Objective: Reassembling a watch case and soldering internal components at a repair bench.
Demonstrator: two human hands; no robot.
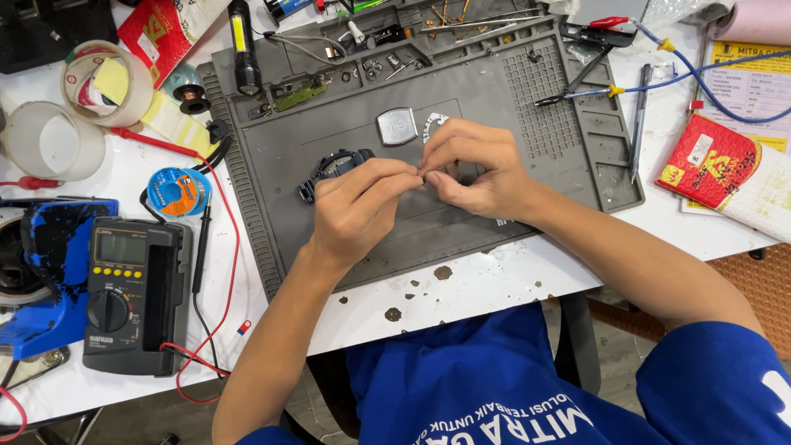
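Observation:
Both hands meet over the middle of a grey work mat (527,107) on a white table. My left hand (358,206) and my right hand (474,169) pinch their fingertips together on something very small; what it is cannot be made out. A black watch case (334,167) lies on the mat just beyond my left hand, partly hidden by it. A silver metal back plate (396,126) lies on the mat above the hands.
A black multimeter (132,292) with red and black leads sits at left, near a blue solder spool (177,192) and tape rolls (103,82). A black flashlight (243,45), tweezers (568,86), small screws and a blue-cabled tool lie along the mat's top. Red packets (713,165) lie at right.

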